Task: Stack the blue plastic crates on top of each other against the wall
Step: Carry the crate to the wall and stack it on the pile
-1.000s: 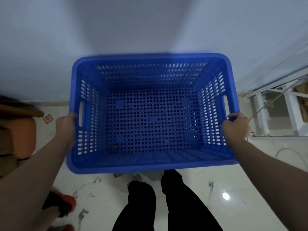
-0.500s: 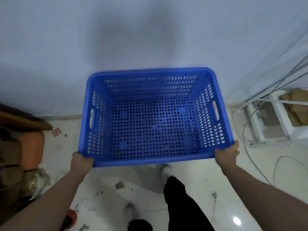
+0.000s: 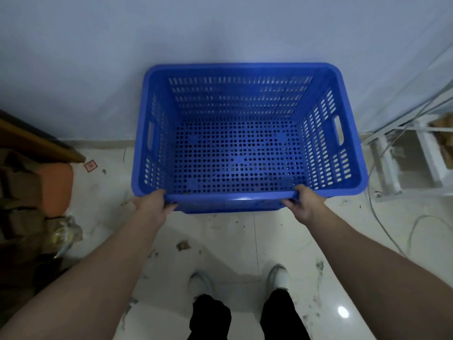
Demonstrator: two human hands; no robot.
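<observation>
blue plastic crate [image 3: 247, 143] sits open side up, its far rim against the wall [image 3: 220, 28], above the tiled floor [image 3: 220, 241]; whether it rests on another crate cannot be told. left hand [image 3: 150, 207] and right hand [image 3: 302, 204] are both closed on the crate's near rim, each a little in from its corner, thumbs on top.

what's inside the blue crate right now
Nothing sizeable: the blue crate shows only its bare perforated floor. Whatever lies beneath it is hidden. The left hand and right hand grip its near rim.
</observation>
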